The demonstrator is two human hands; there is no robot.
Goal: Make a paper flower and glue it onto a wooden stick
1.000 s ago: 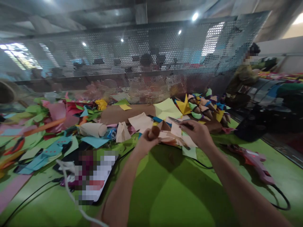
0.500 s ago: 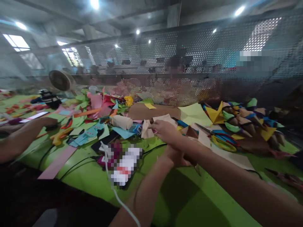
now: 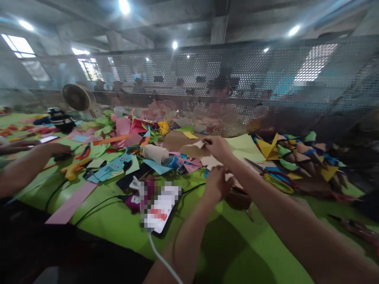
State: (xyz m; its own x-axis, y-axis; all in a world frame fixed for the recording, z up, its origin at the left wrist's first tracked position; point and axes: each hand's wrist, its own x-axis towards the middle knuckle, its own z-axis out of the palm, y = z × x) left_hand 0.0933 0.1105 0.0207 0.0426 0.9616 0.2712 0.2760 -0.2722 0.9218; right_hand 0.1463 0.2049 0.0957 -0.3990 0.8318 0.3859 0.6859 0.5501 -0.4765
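Brown paper sheet point(image 3: 189, 149) up off the pile, pinched at its near corner by the right hand point(image 3: 217, 146), fingers closed on the edge. The sheet runs long-ways to the left of that hand, out over the scraps, so the right hand is the one on it and nearest. The left hand point(image 3: 216, 183) sits lower and closer to the body, curled shut around a small piece of pale paper point(image 3: 229, 178); what else it may hold is hidden. Just beyond the sheet lies a roll of tan paper point(image 3: 156, 153), and to the right a pair of scissors point(image 3: 274, 177) with yellow-green handles rests on the green worktop point(image 3: 118, 221). A phone point(image 3: 158, 205) on a white cable lies near the left forearm. Far left, another person's hand point(image 3: 56, 150) rests among coloured offcuts. Finished paper cones point(image 3: 308, 152) crowd the right side.
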